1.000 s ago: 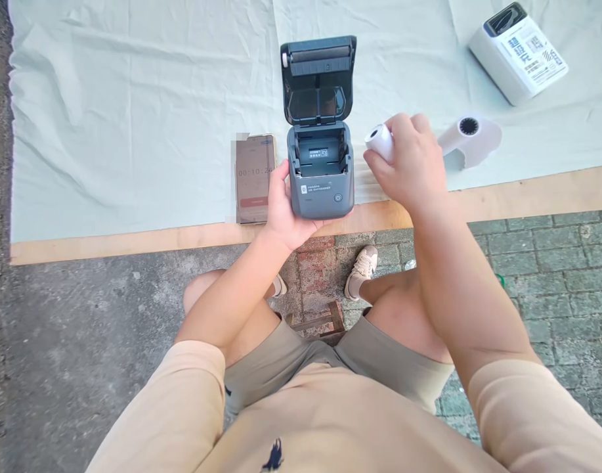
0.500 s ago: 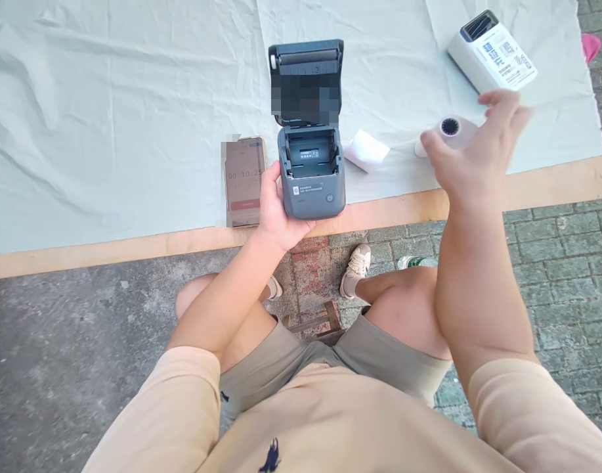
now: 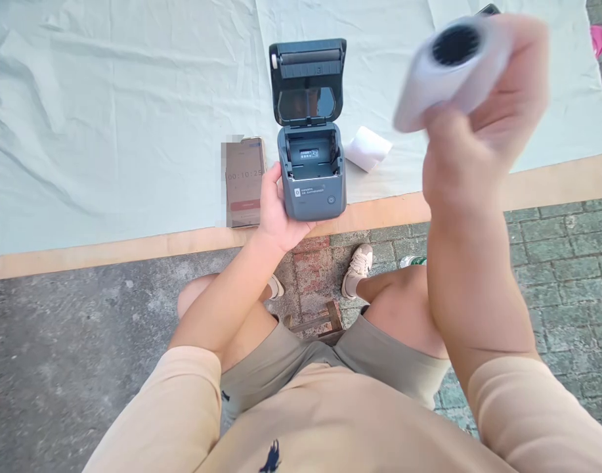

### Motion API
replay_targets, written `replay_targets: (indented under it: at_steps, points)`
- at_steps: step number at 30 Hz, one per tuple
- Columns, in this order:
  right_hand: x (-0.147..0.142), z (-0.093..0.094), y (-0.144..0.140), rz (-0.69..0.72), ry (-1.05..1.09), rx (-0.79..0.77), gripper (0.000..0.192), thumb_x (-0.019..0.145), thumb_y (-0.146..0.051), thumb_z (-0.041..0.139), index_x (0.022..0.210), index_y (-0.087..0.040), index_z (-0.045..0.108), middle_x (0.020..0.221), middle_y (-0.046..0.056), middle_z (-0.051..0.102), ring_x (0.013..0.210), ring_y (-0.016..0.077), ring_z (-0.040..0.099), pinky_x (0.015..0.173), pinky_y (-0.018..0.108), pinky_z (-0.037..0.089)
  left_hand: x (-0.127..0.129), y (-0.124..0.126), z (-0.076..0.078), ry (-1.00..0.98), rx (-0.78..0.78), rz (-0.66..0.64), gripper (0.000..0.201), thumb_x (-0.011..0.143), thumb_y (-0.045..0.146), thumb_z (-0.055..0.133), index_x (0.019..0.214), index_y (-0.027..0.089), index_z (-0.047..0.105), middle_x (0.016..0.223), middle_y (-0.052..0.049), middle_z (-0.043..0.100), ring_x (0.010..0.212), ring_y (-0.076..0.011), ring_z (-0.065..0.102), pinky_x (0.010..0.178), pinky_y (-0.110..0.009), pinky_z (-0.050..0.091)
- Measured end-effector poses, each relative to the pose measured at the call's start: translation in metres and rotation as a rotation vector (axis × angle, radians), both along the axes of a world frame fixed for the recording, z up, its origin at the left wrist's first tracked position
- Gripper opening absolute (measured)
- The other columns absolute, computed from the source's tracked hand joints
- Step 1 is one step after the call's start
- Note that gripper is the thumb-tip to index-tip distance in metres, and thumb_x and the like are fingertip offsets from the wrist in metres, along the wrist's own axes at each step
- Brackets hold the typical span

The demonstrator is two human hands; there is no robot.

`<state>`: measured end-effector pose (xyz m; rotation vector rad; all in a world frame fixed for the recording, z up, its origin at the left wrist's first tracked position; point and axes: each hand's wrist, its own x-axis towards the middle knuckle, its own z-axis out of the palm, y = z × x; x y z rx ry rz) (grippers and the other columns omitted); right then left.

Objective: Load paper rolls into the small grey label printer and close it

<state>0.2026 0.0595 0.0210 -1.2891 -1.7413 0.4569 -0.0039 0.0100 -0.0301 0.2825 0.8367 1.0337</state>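
Observation:
A dark grey label printer (image 3: 314,200) rests in my left hand (image 3: 277,213), which grips it from the left side and below at the table's front edge. Its lid (image 3: 308,75) is swung up and back, and no roll shows in the compartment. My right hand (image 3: 492,112) is closed around a white paper roll (image 3: 419,92) with a dark round core, raised over the right part of the cloth and blurred by motion. Between the two hands, a curled piece of white paper (image 3: 369,148) lies on the cloth.
A phone (image 3: 244,180) showing a timer lies left of the printer. Pale cloth (image 3: 133,131) covers the table, with its tan front edge (image 3: 84,253) exposed. Behind my right hand, the corner of a dark-topped box (image 3: 488,9) peeks out. A bottle (image 3: 413,261) stands low beside my knee.
My right hand has closed on the paper roll and lifted it off the cloth, up toward the camera. My left hand and the printer stay nearly where they were.

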Motion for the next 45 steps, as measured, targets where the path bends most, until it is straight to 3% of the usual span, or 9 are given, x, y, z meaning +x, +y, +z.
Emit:
replay_targets:
  at_steps: [2,5,8,14,20,28,37,42,45]
  points:
    - [-0.022,0.014,-0.014,0.184,-0.234,0.134,0.040,0.083,-0.021,0.058,0.121,-0.034,0.059,0.121,0.003,0.075,0.115,0.0286,0.072,0.098,0.047,0.053,0.001,-0.001,0.000,0.010,-0.002,0.025,0.066,0.101,0.077,0.037,0.118,0.026,0.075,0.120,-0.008,0.085,0.134,-0.0357,0.076,0.091,-0.047,0.072]
    - [-0.046,0.021,-0.022,0.153,-0.585,0.062,0.039,0.080,-0.010,0.060,0.110,-0.033,0.068,0.104,0.002,0.082,0.109,0.0336,0.073,0.097,0.052,0.049,0.004,-0.003,-0.002,0.028,0.014,0.063,0.062,0.103,0.076,0.041,0.115,0.025,0.074,0.116,-0.006,0.086,0.135,-0.0348,0.076,0.094,-0.046,0.072]
    - [-0.052,0.019,-0.018,0.136,-0.687,-0.030,0.039,0.083,-0.005,0.058,0.108,-0.034,0.068,0.106,0.002,0.084,0.113,0.0359,0.072,0.097,0.054,0.049,0.005,-0.004,-0.006,0.048,0.032,0.068,0.054,0.101,0.073,0.051,0.115,0.026,0.074,0.114,-0.005,0.086,0.137,-0.0344,0.075,0.096,-0.045,0.071]
    - [-0.047,0.017,-0.014,0.240,-0.568,-0.074,0.027,0.092,-0.009,0.057,0.101,-0.034,0.062,0.098,-0.001,0.083,0.101,0.0308,0.075,0.102,0.052,0.050,0.005,-0.005,-0.007,0.032,0.027,0.071,0.061,0.097,0.079,0.057,0.125,0.028,0.074,0.111,-0.005,0.086,0.132,-0.0351,0.077,0.097,-0.046,0.071]
    - [-0.046,0.014,-0.014,0.212,-0.514,-0.086,0.031,0.096,-0.007,0.053,0.100,-0.035,0.064,0.106,-0.002,0.085,0.100,0.0298,0.077,0.103,0.053,0.050,0.006,-0.005,-0.003,0.052,0.039,0.056,0.058,0.097,0.077,0.057,0.113,0.024,0.074,0.115,-0.007,0.086,0.136,-0.0359,0.075,0.102,-0.046,0.069]
    - [-0.041,-0.002,-0.010,0.276,-0.589,0.019,0.025,0.104,-0.024,0.060,0.089,-0.032,0.078,0.105,0.003,0.084,0.117,0.0352,0.074,0.100,0.060,0.048,0.002,-0.006,-0.008,0.026,0.071,0.049,0.059,0.097,0.080,0.055,0.110,0.025,0.074,0.108,-0.005,0.085,0.130,-0.0349,0.078,0.097,-0.047,0.071]
    - [-0.037,-0.004,-0.023,0.478,-0.449,0.148,0.034,0.109,-0.045,0.057,0.090,-0.034,0.083,0.098,0.002,0.083,0.116,0.0341,0.071,0.100,0.059,0.043,-0.004,-0.008,-0.013,0.007,0.108,0.028,0.050,0.076,0.060,0.086,0.108,0.023,0.072,0.114,-0.008,0.084,0.147,-0.0380,0.068,0.111,-0.046,0.067]
    - [-0.036,-0.001,-0.022,0.307,-0.120,0.265,0.031,0.103,-0.039,0.055,0.074,-0.028,0.059,0.076,0.004,0.066,0.082,0.0265,0.066,0.085,0.050,0.050,-0.005,-0.010,-0.016,0.025,0.170,-0.024,0.071,0.061,0.049,0.096,0.121,0.025,0.068,0.128,-0.011,0.083,0.155,-0.0460,0.060,0.121,-0.059,0.061]
    - [-0.034,0.003,-0.013,0.106,0.001,0.276,0.013,0.100,-0.041,0.051,0.093,-0.031,0.051,0.096,0.007,0.066,0.104,0.0291,0.070,0.083,0.045,0.057,-0.006,-0.011,-0.018,0.019,0.198,-0.074,0.083,0.058,0.044,0.099,0.131,0.025,0.063,0.140,-0.013,0.079,0.156,-0.0489,0.058,0.121,-0.065,0.059]
